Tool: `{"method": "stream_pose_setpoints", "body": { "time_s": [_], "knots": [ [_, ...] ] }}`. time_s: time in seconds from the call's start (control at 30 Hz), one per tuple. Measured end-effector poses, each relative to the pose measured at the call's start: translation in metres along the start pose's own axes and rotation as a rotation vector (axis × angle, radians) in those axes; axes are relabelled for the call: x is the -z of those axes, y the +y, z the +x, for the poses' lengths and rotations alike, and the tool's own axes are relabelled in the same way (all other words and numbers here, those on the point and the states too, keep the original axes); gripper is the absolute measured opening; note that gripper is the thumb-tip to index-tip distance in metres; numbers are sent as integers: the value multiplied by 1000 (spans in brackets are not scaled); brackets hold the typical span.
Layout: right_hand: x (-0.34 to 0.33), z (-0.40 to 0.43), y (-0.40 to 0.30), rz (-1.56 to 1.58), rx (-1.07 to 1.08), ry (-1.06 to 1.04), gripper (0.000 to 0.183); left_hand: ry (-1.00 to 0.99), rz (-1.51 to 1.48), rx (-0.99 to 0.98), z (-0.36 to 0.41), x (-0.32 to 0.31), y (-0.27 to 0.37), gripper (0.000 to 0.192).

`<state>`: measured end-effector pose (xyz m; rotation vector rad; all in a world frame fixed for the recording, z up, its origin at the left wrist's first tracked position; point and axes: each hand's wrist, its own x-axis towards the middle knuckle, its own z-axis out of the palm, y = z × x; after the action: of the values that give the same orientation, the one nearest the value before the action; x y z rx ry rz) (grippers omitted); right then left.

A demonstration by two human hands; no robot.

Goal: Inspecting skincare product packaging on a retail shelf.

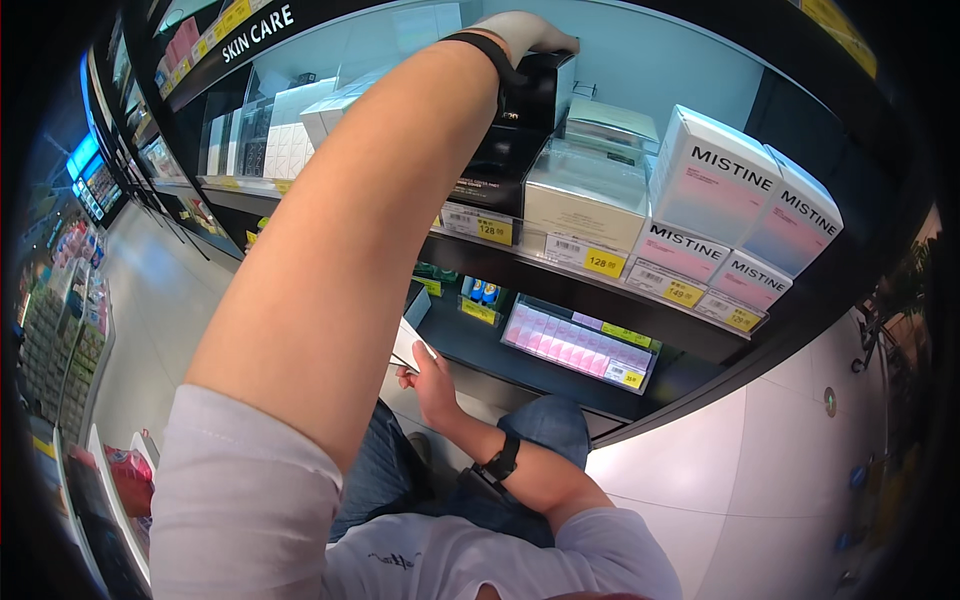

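My left arm reaches up across the view to the shelf. My left hand (pixel 536 34) is bent over the top of an upper black box (pixel 551 86), its fingertips hidden at the far side. That box stands above another black box (pixel 502 161) with small print. Low in front of the shelves, my right hand (pixel 431 379) holds a flat white item (pixel 409 345) with a dark edge, thumb on top. My left forearm covers part of that item, so its kind is unclear. To the right of the black boxes sits a silver-and-cream box (pixel 589 187).
White and pink Mistine boxes (pixel 712 172) are stacked at the shelf's right end. Price tags line the clear shelf rail (pixel 574 259). A tray of pink boxes (pixel 577 341) sits on the lower shelf (pixel 480 352). White boxes (pixel 289 131) stand left of my arm.
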<state>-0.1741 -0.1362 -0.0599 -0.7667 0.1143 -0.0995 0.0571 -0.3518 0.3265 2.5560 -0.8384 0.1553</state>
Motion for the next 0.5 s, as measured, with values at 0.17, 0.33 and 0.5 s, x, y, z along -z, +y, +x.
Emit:
{"method": "stream_pose_setpoints", "body": {
  "time_s": [0.17,0.33,0.5],
  "knots": [
    [9,1,3,-7,-3,-23,31,16,-89,50,-69,18,22,52],
    [3,0,1,-11,-17,-27,32,-291,-301,143,-66,28,23,55],
    [7,1,3,-4,-14,-5,32,-275,-240,104,-59,22,21,60]
  ]
}}
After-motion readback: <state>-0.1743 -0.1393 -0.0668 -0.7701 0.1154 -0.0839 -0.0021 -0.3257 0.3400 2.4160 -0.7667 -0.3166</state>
